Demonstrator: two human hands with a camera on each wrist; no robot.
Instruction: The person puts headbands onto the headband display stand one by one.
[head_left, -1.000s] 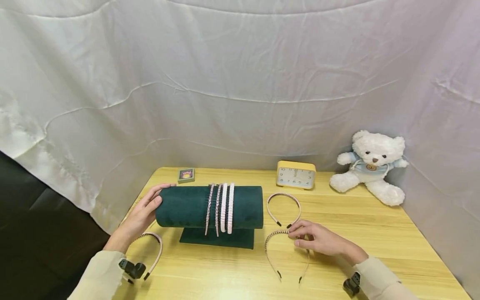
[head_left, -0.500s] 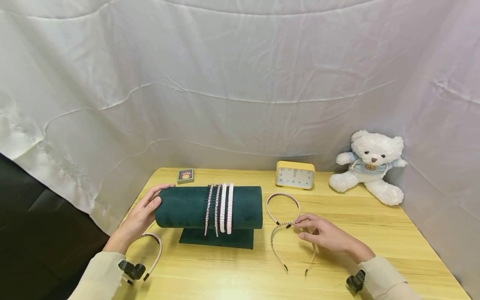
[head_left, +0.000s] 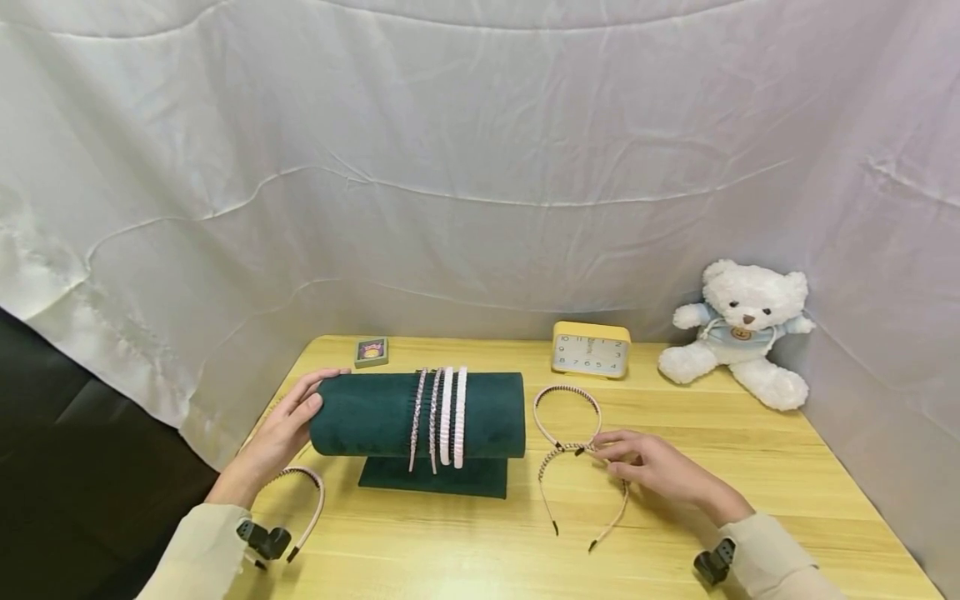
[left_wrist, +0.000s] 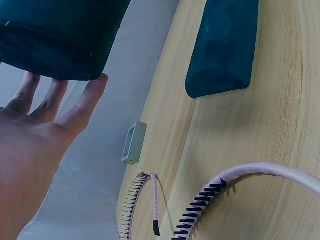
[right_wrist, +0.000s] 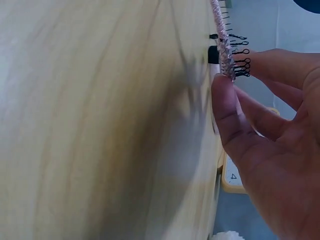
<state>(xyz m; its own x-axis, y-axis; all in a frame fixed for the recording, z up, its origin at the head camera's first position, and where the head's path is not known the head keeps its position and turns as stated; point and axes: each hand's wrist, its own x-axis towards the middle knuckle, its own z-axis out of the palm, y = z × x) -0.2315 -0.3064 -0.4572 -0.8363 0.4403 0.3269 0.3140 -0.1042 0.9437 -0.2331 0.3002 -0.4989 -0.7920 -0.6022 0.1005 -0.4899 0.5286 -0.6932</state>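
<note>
A dark green velvet roll stand carries several headbands: two thin braided ones and two wider pale pink ones. My left hand rests on the roll's left end, its fingers extended along the edge in the left wrist view. To the right of the stand, my right hand pinches a thin braided headband near its top, between thumb and fingers. Small black comb teeth line its inner side, and its dark tips point toward me. Another pink headband lies just beyond, overlapped by the held one in the head view.
Near my left forearm lies a pink headband; the left wrist view shows another toothed headband. At the back stand a small grey-green box, a yellow clock and a white teddy bear. Grey curtains surround the table.
My right hand has moved slightly right and away from me with the braided headband, whose tips have swung left in the last half second. The left hand and stand stay put.
</note>
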